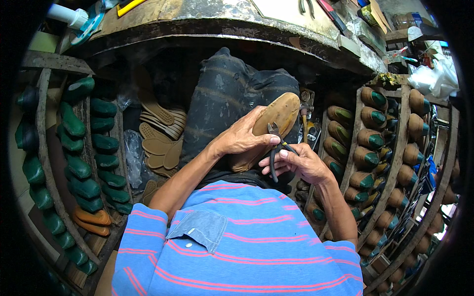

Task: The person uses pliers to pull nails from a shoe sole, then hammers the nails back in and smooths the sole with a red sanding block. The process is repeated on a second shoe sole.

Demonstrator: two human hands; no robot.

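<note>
Over my lap, my left hand point(242, 135) is wrapped round a tan shoe point(281, 109), its underside facing up and its toe pointing toward the bench. The left thumb presses on the shoe's underside, close to the tool's jaws. In my right hand point(307, 163) is a pair of cutting pliers point(273, 163) with black and yellow handles, one handle hanging below the fingers. The jaws point away from me and lie against the middle of the underside. Whether they grip anything there is too small to tell.
Ahead runs a worn workbench point(207, 25) with tools on it. Racks flank me: green shoe lasts point(79, 167) at left, brown-and-green shoe forms point(370, 138) at right. Tan insoles point(160, 145) lie piled left of my legs. A hammer point(304, 118) is right of them.
</note>
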